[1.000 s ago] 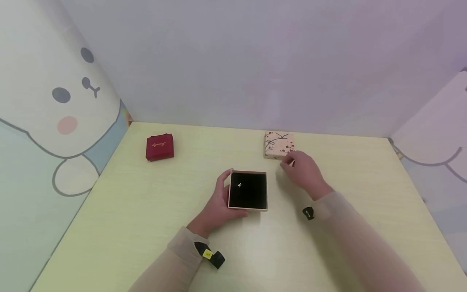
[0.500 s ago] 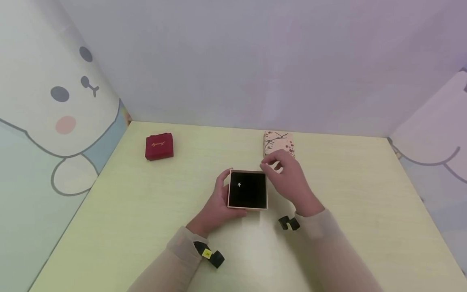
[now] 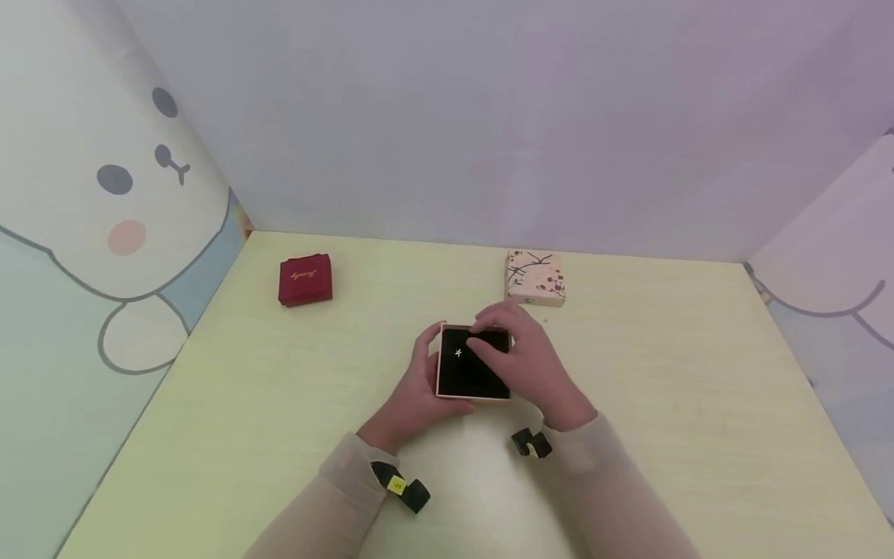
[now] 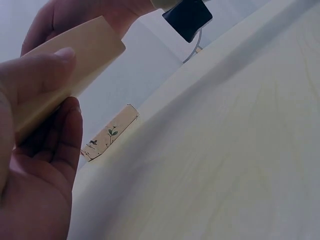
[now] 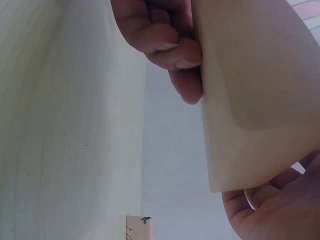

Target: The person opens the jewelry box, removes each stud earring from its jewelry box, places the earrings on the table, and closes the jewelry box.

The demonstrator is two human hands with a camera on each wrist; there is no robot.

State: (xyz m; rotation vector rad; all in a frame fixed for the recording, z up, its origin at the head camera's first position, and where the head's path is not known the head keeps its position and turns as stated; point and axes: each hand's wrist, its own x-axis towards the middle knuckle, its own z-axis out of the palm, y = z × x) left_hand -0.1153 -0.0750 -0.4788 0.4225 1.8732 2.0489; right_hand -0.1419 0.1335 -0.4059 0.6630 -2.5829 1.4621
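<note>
In the head view my left hand (image 3: pixel 412 396) grips a small square cardboard jewellery box (image 3: pixel 475 401) from its left side, thumb along the near wall. Its open top faces up and shows a black insert (image 3: pixel 468 380). A tiny white star-shaped piece (image 3: pixel 458 352) sits on the insert's left part. My right hand (image 3: pixel 527 357) reaches over the box's upper right corner, thumb and index fingertip close together over the insert. I cannot tell whether anything is between them. From the left wrist view, the box (image 4: pixel 90 50) appears raised above the table, with left-hand fingers beneath it.
Behind the box lies a pink flower-patterned lid (image 3: pixel 535 278). A tiny speck (image 3: pixel 545 320) lies on the table just in front of it. A red jewellery box (image 3: pixel 305 279) with gold lettering rests at the back left. A pale wall (image 3: pixel 489 124) rises behind the table.
My right hand has moved left and toward me, from in front of the patterned lid to over the black insert. The left hand and its box have stayed in place.
</note>
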